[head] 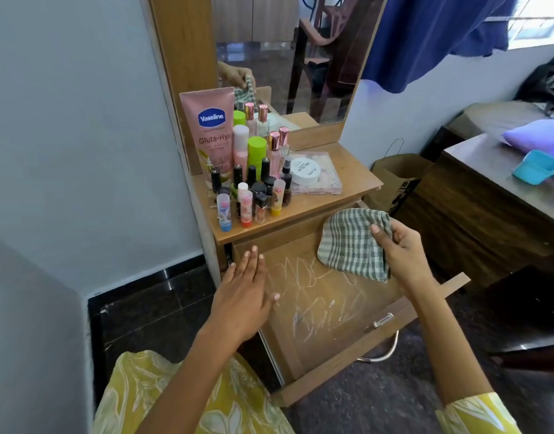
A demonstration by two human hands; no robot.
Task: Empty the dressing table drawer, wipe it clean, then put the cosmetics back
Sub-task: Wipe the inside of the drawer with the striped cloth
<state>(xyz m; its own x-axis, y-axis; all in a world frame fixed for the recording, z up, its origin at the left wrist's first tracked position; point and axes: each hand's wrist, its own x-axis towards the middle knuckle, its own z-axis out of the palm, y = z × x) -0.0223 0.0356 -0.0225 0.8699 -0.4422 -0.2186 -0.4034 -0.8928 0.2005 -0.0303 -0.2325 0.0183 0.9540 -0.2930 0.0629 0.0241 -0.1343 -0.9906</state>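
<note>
The wooden drawer (329, 311) is pulled out below the dressing table top (351, 170), its scratched bottom bare. My right hand (401, 249) grips a green checked cloth (351, 242) above the drawer's far right part. My left hand (247, 289) lies flat with straight fingers over the drawer's left side. The cosmetics (253, 183) stand crowded on the table top: a pink Vaseline tube (208, 130), several small bottles and lip balms, a white round jar (305, 170) on a clear flat case (326, 180).
A mirror (288, 57) rises behind the table top. A grey wall is at the left. A brown paper bag (394, 180) stands on the floor to the right, beside a dark wooden table (488, 189) with a turquoise box (535, 166). A blue curtain (426, 36) hangs above.
</note>
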